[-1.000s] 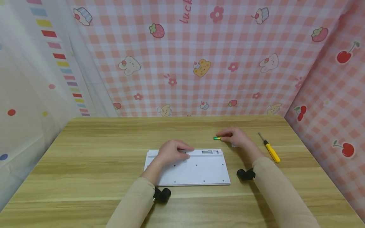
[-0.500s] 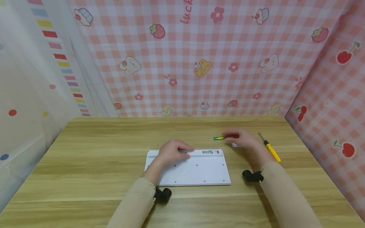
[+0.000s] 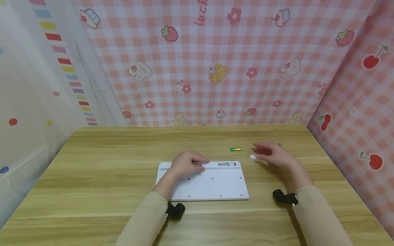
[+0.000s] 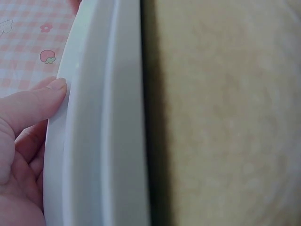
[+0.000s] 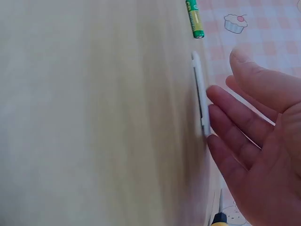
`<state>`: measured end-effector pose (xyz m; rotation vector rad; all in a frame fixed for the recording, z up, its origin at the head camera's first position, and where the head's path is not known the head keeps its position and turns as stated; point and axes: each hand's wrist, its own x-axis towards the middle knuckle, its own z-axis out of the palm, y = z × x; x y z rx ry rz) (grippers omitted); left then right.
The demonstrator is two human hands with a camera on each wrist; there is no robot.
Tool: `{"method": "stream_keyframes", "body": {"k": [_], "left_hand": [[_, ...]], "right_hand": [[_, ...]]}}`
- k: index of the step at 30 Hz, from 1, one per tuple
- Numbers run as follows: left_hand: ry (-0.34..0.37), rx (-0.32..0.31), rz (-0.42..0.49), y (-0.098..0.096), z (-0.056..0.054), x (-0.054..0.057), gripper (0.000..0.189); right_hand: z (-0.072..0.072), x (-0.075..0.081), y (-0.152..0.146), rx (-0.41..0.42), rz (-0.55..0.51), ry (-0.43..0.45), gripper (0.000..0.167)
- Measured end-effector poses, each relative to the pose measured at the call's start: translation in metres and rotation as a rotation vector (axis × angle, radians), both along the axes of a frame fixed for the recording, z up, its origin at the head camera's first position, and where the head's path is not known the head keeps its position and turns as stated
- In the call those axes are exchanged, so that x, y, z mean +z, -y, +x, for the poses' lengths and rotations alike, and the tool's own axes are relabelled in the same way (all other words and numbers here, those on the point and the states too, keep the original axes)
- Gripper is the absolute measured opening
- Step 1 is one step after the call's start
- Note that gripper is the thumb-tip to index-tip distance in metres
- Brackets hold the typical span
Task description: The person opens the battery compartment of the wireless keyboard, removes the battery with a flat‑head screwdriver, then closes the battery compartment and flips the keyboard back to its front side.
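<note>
A white keyboard (image 3: pixel 215 186) lies underside up on the table, its small battery slot (image 3: pixel 224 164) showing at the far right. My left hand (image 3: pixel 186 165) grips its raised far strip, thumb on the near side and fingers over the far edge; the left wrist view shows the thumb (image 4: pixel 54 89) against the white edge. Beyond the keyboard lies a green and yellow battery (image 3: pixel 236 149). My right hand (image 3: pixel 274 154) hovers with loosely bent, parted fingers by a small white cover (image 3: pixel 253 156), partly hidden in the head view. The right wrist view shows this cover as a thin strip near the fingertips.
A screwdriver (image 5: pixel 219 219) lies to the right, mostly covered by my right hand and arm in the head view. The wooden table (image 3: pixel 92 177) meets a pink checked cloth (image 3: pixel 197 85) at the back.
My right hand has let go of the battery, which stays on the table, and has moved right to the white cover. The left hand and keyboard keep their place.
</note>
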<state>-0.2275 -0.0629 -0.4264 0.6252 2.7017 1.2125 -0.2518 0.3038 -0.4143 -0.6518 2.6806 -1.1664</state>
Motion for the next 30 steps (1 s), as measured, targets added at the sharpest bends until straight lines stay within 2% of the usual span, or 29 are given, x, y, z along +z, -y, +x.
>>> {"method": "stream_keyframes", "body": {"k": [4,14,25,30], "left_hand": [[0.002,0.004,-0.001,0.0,0.0,0.0,0.025],[0.006,0.006,-0.005,0.001,0.0,-0.001,0.025],[0.01,0.007,0.001,0.0,0.0,-0.001,0.025],[0.023,0.004,-0.004,0.0,-0.001,0.0,0.025]], "right_hand": [[0.003,-0.004,-0.004,0.024,-0.012,-0.031,0.043],[0.004,-0.011,-0.009,0.011,0.007,-0.108,0.029],[0.002,-0.014,-0.007,-0.074,0.102,-0.137,0.019],[0.002,-0.015,-0.007,-0.092,0.104,-0.127,0.018]]}}
